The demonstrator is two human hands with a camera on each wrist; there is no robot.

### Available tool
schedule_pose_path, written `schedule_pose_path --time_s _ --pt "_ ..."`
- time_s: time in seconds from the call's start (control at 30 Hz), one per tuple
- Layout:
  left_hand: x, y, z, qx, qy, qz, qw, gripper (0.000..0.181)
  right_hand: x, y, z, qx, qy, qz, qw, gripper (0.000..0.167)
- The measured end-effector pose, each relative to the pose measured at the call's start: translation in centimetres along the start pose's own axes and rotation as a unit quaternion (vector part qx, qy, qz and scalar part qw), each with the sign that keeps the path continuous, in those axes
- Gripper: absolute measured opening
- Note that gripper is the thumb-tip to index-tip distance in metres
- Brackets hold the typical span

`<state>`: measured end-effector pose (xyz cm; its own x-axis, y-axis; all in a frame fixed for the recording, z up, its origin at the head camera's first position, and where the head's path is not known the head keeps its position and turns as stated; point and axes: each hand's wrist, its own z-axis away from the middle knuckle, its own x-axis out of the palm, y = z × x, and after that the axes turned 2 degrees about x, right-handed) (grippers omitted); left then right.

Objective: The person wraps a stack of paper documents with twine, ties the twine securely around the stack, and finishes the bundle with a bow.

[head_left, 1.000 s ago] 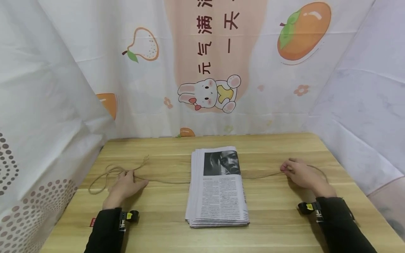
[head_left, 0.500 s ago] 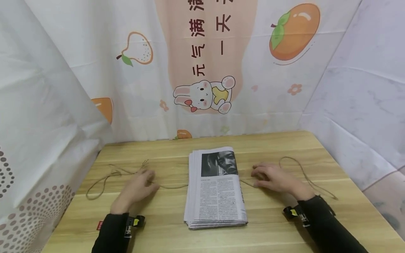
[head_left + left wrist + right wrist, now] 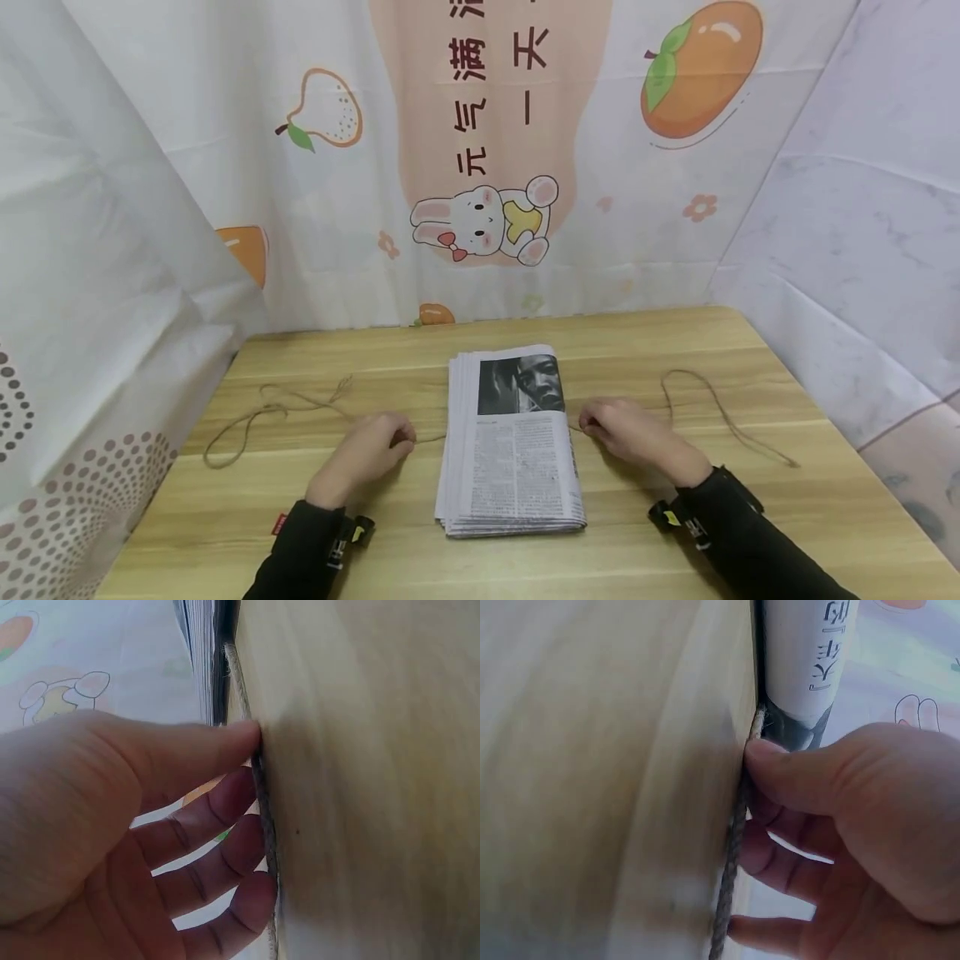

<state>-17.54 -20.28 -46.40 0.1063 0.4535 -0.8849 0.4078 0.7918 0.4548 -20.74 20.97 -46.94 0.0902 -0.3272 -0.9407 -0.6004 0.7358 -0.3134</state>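
Observation:
A folded stack of newspapers lies on the wooden table, with a thin twine running beneath it and out on both sides. Left of the stack, the left hand pinches the twine; in the left wrist view its thumb and curled fingers meet the twine close to the paper edge. On the other side the right hand pinches the twine right beside the stack, and the right wrist view shows thumb and forefinger on the twine by the folded paper.
Loose twine lies in a loop at the table's left, and another length curves at the right. A printed curtain hangs along the table's back edge, with white cloth on both sides.
Both hands have moved inward along the twine towards the newspaper stack, the right one farther. Loose twine now lies exposed behind each hand. The stack has not visibly moved on the table.

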Motion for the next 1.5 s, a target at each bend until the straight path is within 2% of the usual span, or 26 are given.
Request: schedule_pose_path --time_s 0.07,0.2,0.33,0.47,0.7,0.93,1.0,1.1,1.2,1.27,1.37,1.5 --pt "0.3 0.2 -0.1 0.002 -0.002 0.007 1.0 0.009 0.1 -0.1 0.1 0.0 -0.003 0.012 0.9999 0.012" --pt "0.9 0.8 -0.7 0.031 -0.013 0.016 0.9993 0.023 0.1 -0.4 0.1 -0.005 -0.017 0.034 0.9993 0.033" --pt "1.4 1.5 -1.7 0.059 -0.014 0.014 0.9981 0.013 -0.3 -0.5 -0.2 -0.008 -0.035 0.067 0.9971 0.046" --pt "1.5 1.9 -2.2 0.049 -0.002 0.01 0.9988 0.007 -0.8 -0.4 -0.5 -0.014 -0.06 0.068 0.9958 0.053" --pt "1.7 1.7 -2.3 0.043 0.0 0.002 0.9991 0.006 -1.5 0.3 -0.2 0.005 -0.096 0.016 0.9953 0.065" --pt "1.7 1.6 -2.3 0.018 -0.011 0.008 0.9997 0.007 -2.0 1.4 0.3 -0.012 -0.069 0.01 0.9975 0.046" --pt "1.6 1.5 -2.2 0.01 -0.014 0.012 0.9998 0.009 -2.1 1.6 0.3 0.002 -0.072 0.007 0.9974 0.042" --pt "1.5 1.5 -2.1 0.0 -0.021 0.016 0.9997 0.014 -2.0 1.6 0.5 0.034 -0.087 0.01 0.9956 0.046" --pt "1.6 1.5 -2.1 0.011 -0.02 0.011 0.9997 0.013 -1.7 1.3 0.5 0.05 -0.094 0.029 0.9939 0.055" --pt "1.8 1.5 -2.1 0.027 -0.017 0.003 0.9995 0.008 -1.4 1.1 0.4 0.044 -0.086 0.046 0.9943 0.058" --pt "2.2 1.5 -2.3 0.053 -0.008 -0.013 0.9985 0.005 -1.0 0.9 0.2 0.01 -0.045 0.063 0.997 0.057" --pt "2.6 1.9 -2.7 0.065 0.007 -0.028 0.9974 0.004 -0.9 0.5 -0.4 -0.029 0.003 0.059 0.9978 0.051"
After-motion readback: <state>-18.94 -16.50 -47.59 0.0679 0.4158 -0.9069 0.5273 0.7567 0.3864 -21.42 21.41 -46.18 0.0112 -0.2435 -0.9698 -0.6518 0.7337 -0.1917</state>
